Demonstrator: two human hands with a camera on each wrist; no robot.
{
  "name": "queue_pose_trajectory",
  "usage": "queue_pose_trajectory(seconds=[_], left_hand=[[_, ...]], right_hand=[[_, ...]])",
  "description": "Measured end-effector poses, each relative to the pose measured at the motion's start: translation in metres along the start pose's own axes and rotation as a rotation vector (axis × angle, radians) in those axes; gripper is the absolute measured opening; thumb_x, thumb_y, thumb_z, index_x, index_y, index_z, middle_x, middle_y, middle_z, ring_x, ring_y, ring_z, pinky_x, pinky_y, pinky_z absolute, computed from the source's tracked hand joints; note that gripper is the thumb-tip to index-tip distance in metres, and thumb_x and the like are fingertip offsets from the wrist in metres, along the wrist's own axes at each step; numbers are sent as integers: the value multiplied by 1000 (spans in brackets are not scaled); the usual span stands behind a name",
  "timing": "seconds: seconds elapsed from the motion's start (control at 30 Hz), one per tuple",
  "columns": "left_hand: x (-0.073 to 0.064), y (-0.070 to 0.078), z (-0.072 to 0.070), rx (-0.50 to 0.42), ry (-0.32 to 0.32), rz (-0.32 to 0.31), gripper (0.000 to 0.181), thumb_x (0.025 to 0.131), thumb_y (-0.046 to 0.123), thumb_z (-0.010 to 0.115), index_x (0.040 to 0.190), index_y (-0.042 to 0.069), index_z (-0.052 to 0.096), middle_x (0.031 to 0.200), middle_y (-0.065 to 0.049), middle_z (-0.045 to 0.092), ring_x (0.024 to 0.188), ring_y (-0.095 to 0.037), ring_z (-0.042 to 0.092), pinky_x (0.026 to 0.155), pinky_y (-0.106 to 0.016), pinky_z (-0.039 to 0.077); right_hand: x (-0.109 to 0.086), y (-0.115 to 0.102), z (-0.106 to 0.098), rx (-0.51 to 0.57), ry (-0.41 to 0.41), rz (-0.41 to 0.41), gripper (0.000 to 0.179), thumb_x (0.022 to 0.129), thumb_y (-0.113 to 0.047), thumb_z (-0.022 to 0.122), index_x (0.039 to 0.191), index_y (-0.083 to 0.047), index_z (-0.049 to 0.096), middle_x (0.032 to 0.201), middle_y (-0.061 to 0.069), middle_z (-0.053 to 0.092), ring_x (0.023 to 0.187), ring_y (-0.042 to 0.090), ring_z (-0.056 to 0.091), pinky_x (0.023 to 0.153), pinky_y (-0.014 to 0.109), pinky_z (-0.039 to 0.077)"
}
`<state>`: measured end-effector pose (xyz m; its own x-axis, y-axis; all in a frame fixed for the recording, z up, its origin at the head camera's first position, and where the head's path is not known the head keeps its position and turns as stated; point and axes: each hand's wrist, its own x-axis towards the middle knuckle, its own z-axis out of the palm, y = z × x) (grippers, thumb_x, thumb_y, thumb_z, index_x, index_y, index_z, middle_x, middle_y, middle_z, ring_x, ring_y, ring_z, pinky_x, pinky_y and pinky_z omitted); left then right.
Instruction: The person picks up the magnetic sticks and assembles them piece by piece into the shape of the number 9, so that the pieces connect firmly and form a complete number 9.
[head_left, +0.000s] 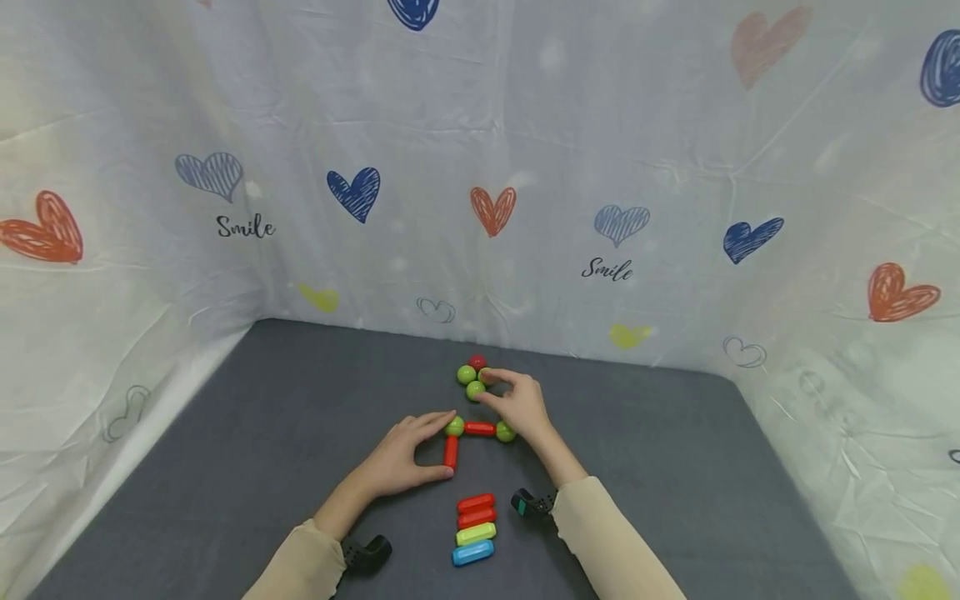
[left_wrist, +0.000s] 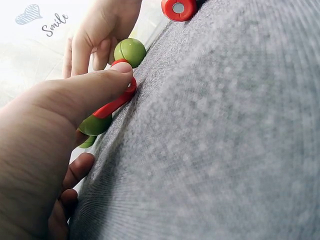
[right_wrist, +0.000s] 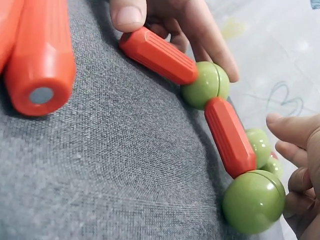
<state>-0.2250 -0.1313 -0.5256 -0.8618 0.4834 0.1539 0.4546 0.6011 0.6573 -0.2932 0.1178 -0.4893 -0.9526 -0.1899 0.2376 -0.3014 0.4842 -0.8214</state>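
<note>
My left hand [head_left: 405, 458] holds a red magnetic rod [head_left: 451, 452] lengthwise, thumb at its near end and index finger against the green ball [head_left: 454, 427] at its far end. A second red rod [head_left: 480, 428] joins that ball to another green ball [right_wrist: 254, 202] on the right, forming a corner shape flat on the table. My right hand [head_left: 521, 404] reaches over the small cluster behind it, thumb beside a green ball [head_left: 475, 391] and index finger over another. Its thumb and index finger stand apart. A red ball [head_left: 477, 362] sits at the cluster's back.
Nearer to me lie two loose red rods [head_left: 476, 510], a yellow-green rod [head_left: 476, 534] and a blue rod [head_left: 473, 552] in a stack-like row on the grey table [head_left: 645, 467]. A white curtain [head_left: 420, 267] printed with hearts hangs around the back and sides.
</note>
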Motion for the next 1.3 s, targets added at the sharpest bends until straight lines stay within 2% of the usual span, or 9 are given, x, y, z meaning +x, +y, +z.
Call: queue_pose_trajectory(seconds=[0.23,0.4,0.47,0.57,0.87,1.0,1.1,1.2,1.3], left_hand=[[0,-1,1,3,-1,-1,86,91,51,83,163,20,47,161,-5,50,133,-33,52,109,-65,42],[0,-1,0,1,-2,0,86,91,51,83,163,20,47,161,-6,51,132,-34,52,109,-65,41],[1,0,0,3,-1,2,87,91,51,83,163,20,47,161,-6,51,132,-33,52,108,-64,42],[0,0,0,5,0,4,87,91,50,83,163,19,47,161,-6,51,132,-33,52,109,-64,41],[1,-2,1,10,-4,4,87,91,52,83,163,20,46,162,-5,50,135,-35,51,110,-66,39],[1,-2,0,9,-4,4,86,91,51,82,163,21,46,162,-6,50,136,-36,51,111,-66,39],[1,-1,-1,15,0,6,86,91,51,82,163,20,46,161,-6,50,135,-36,51,111,-66,39],[1,-1,0,16,0,4,86,91,51,82,163,20,46,161,-7,50,136,-37,51,111,-67,38],[1,0,0,8,-5,0,87,91,51,82,163,19,46,161,-7,50,137,-38,50,111,-68,37]], right_hand=[[7,3,8,-64,12,4,39,88,-17,89,126,-9,79,117,7,80,52,4,35,50,22,33],[10,5,10,-110,8,-18,38,86,-16,91,122,-8,80,117,8,80,50,4,38,49,22,34],[10,6,11,-128,-5,-23,39,86,-15,91,122,-7,80,118,10,79,43,8,30,46,23,31],[10,7,11,-152,-23,-15,39,85,-15,91,122,-7,80,117,11,80,42,6,28,46,23,31],[10,9,12,-157,-38,16,37,85,-18,92,120,-11,82,78,5,78,39,5,29,44,22,30],[10,8,11,-164,-29,-7,35,85,-19,92,119,-12,83,80,4,78,39,5,29,44,22,30],[8,7,10,-157,-7,-42,37,86,-20,92,119,-9,82,68,2,72,39,4,27,43,21,29],[3,5,6,-115,30,-78,39,86,-22,91,121,-7,81,51,-4,52,38,3,25,41,21,27],[-6,4,2,-39,48,-90,41,88,-24,89,124,-7,79,45,-8,38,37,1,25,40,22,27]])
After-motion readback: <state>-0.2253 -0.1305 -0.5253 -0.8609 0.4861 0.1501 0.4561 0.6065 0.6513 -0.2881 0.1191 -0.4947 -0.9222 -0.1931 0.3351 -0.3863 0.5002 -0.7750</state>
